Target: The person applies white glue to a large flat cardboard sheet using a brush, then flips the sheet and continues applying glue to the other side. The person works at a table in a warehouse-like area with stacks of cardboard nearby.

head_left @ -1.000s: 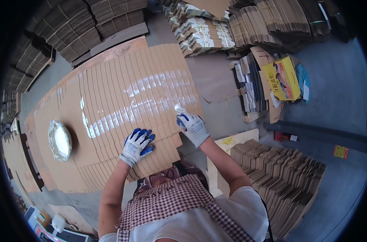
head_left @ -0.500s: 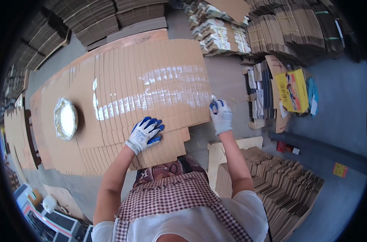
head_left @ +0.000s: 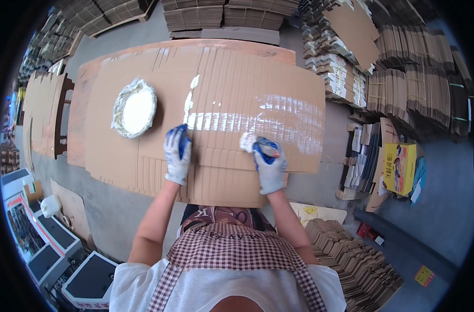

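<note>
Head view, forearms (head_left: pixel 157 218) forward, right hand (head_left: pixel 271 165) clamped on white-tipped brush (head_left: pixel 248 142), left hand (head_left: pixel 176 156) grip unclear

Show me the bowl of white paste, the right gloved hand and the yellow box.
Bowl of white paste (head_left: pixel 119 107): head view, left rim.
Right gloved hand (head_left: pixel 271 166): head view, glove's back.
Yellow box (head_left: pixel 402 169): head view, printed front.

Blue-and-white fabric gloves (head_left: pixel 272 176) cover the person's left hand (head_left: pixel 176 155) and right hand (head_left: pixel 270 162). The flat cardboard sheets (head_left: pixel 221 183) are tan with glossy white streaks (head_left: pixel 221 122); the paste (head_left: pixel 138 113) in the round plastic-lined bowl (head_left: pixel 119 115) is white. Maroon-and-white checks pattern the cloth apron (head_left: pixel 224 250).
</note>
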A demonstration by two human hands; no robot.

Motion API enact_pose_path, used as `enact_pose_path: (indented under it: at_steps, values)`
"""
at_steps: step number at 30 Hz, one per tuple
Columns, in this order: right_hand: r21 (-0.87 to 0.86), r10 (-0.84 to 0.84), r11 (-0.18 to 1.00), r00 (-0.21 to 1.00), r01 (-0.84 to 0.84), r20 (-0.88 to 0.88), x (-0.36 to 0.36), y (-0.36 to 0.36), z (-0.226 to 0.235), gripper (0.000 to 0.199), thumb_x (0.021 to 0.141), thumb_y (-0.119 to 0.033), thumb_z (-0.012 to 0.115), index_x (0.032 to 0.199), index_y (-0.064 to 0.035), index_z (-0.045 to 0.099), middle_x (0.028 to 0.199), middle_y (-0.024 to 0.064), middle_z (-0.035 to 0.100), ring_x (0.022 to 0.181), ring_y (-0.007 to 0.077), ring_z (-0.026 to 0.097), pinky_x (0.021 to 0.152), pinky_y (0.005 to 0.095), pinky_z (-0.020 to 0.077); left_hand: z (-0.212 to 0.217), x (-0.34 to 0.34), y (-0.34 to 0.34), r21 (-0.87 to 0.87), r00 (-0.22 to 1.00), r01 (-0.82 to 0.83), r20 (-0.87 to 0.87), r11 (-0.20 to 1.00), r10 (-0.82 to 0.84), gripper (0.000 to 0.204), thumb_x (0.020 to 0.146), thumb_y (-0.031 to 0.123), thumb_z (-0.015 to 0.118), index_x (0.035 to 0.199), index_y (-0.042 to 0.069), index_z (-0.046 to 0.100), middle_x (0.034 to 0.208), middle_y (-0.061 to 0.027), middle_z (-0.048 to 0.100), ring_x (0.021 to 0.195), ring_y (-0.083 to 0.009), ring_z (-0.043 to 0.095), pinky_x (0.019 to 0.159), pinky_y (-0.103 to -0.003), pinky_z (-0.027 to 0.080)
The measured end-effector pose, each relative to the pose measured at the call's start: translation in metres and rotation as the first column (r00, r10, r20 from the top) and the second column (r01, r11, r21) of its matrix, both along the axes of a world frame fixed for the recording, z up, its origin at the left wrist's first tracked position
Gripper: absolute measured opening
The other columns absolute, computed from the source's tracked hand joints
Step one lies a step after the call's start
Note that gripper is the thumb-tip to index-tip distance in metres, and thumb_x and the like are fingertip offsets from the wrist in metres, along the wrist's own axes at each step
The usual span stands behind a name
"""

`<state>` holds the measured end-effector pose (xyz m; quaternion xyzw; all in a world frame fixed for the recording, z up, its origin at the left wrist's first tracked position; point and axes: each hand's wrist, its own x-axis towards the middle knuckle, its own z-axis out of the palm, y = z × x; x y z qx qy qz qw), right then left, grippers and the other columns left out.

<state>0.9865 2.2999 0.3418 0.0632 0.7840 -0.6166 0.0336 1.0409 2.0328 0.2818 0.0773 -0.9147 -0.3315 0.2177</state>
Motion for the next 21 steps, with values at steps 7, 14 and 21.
enact_pose_path:
  at_steps: [7,14,21]
  values:
    - [0.533,0.254,0.839,0.946,-0.11,-0.204,0.004,-0.077,-0.03,0.034,0.079,-0.019,0.078,0.109,-0.0089,0.066,0.105,0.0121,0.066,0.089,0.0337,0.067,0.079,0.0403,0.0538,-0.041,-0.022,-0.075,-0.162,0.998,-0.044,0.032,0.986,0.049,0.044,0.092,0.008,0.057,0.136,0.012,0.057,0.138,-0.0096,0.057,0.127,-0.0316,0.051,0.11,-0.045,0.037]
    - [0.385,0.298,0.911,0.884,-0.151,-0.361,-0.013,-0.14,0.002,0.033,0.082,-0.016,0.076,0.111,-0.0076,0.063,0.112,0.0134,0.064,0.099,0.0346,0.066,0.084,0.0403,0.054,-0.058,-0.027,-0.078,-0.215,0.997,-0.047,0.05,0.976,0.059,0.047,0.087,0.006,0.06,0.133,0.019,0.062,0.135,-0.0065,0.059,0.124,-0.0288,0.054,0.105,-0.047,0.038]
    - [0.337,0.361,0.905,0.886,-0.259,-0.29,-0.06,-0.202,-0.019,0.038,0.081,-0.018,0.077,0.114,-0.0062,0.062,0.113,0.0155,0.064,0.101,0.035,0.064,0.086,0.0404,0.0524,-0.051,-0.026,-0.082,-0.181,0.989,-0.022,0.138,0.983,0.048,0.049,0.087,0.007,0.058,0.134,0.018,0.06,0.138,-0.0074,0.058,0.127,-0.0281,0.052,0.104,-0.046,0.038]
